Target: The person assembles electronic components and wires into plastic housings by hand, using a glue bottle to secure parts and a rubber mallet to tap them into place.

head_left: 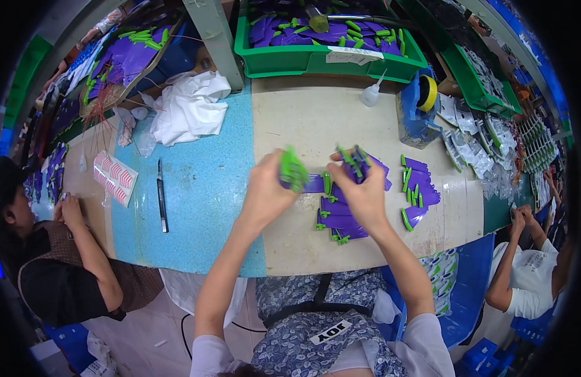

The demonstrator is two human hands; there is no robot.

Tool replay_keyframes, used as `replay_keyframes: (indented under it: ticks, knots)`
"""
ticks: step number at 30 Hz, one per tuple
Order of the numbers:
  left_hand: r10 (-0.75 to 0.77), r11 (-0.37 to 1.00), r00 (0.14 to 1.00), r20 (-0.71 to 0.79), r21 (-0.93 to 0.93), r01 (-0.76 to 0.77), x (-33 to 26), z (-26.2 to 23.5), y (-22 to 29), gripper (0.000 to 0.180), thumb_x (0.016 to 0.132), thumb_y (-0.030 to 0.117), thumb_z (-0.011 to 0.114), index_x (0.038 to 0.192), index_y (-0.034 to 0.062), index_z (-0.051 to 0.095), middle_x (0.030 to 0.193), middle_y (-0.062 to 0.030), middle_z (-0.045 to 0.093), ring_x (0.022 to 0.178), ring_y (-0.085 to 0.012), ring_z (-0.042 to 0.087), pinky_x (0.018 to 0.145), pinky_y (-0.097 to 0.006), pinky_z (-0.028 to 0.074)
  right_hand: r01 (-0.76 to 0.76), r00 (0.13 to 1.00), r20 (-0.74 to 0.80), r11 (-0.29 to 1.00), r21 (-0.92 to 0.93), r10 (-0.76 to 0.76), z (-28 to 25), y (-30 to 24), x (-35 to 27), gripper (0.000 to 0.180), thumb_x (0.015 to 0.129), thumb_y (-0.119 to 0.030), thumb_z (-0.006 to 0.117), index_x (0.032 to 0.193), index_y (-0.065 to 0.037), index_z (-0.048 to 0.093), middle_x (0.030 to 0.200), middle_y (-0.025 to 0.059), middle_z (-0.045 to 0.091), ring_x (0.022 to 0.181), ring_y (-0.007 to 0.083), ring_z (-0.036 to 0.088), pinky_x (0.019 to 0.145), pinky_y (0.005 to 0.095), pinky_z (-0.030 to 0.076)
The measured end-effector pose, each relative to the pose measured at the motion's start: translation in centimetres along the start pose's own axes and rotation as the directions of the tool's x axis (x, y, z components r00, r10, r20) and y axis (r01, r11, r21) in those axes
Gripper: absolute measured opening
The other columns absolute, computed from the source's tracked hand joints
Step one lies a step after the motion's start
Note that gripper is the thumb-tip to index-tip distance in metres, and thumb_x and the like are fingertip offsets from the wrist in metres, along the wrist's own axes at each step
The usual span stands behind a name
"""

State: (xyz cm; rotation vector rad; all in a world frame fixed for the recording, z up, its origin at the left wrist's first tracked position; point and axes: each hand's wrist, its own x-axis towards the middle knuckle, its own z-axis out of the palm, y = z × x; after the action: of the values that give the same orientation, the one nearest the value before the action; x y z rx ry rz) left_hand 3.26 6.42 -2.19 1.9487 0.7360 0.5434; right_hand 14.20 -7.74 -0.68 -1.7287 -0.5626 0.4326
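Observation:
Above the middle of the table my left hand [265, 191] is closed around a blurred bunch of green-ended purple plastic pieces [294, 169]. To its right, my right hand [364, 196] grips more purple pieces with green ends [355, 162] between thumb and fingers. Under and beside the right hand lies a fanned pile of the same flat purple pieces [342, 221], their green ends toward the left. A second fanned group of purple pieces [422, 191] rests farther right on the table, several green parts showing on top. Motion smears both held bunches, so single pieces cannot be told apart.
A green bin [290, 61] of purple-and-green pieces stands at the back. A craft knife [161, 198] lies on the blue mat [196, 182], near a white cloth [193, 107]. Back right are a dropper bottle [371, 94] and tape dispenser [416, 110]. People sit on both sides.

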Motion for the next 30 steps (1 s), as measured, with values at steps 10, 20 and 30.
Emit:
replay_keyframes:
  ticks: [10,20,30]
  knots:
    - [-0.160,0.940,0.963,0.218,-0.265,0.216,2.5,-1.3,-0.3,0.028,0.073,0.003,0.075,0.095,-0.0035,0.060,0.081,-0.0114,0.068,0.072,-0.0212,0.067,0.063,-0.033,0.054,-0.068,0.996,0.069,0.994,0.081,0.063,-2.8,-0.5,-2.0,0.016,0.083,-0.011,0.072,0.091,0.000,0.064,0.075,-0.0015,0.061,0.068,0.0028,0.052,0.059,0.0217,0.042]
    - [-0.097,-0.048,0.854,0.511,-0.860,0.509,-3.4,2.3,1.7,0.052,0.078,-0.003,0.058,0.129,-0.0020,0.045,0.126,-0.0154,0.053,0.132,-0.0343,0.042,0.108,-0.049,0.038,-0.245,0.865,0.482,0.957,0.155,0.144,-2.0,-0.4,-2.2,0.023,0.076,-0.021,0.079,0.080,-0.002,0.066,0.058,-0.0045,0.055,0.053,0.0067,0.052,0.050,0.0269,0.040]
    - [-0.077,0.642,0.854,0.514,-0.630,0.437,-2.4,6.0,5.5,0.042,0.077,0.000,0.068,0.118,-0.0020,0.056,0.114,-0.0120,0.064,0.112,-0.0228,0.061,0.089,-0.034,0.051,0.693,0.713,0.318,0.555,-0.461,-0.625,-9.7,0.1,-1.4,0.041,0.064,-0.005,0.074,0.103,-0.001,0.065,0.071,0.0118,0.058,0.062,0.0275,0.060,0.054,0.0336,0.046]
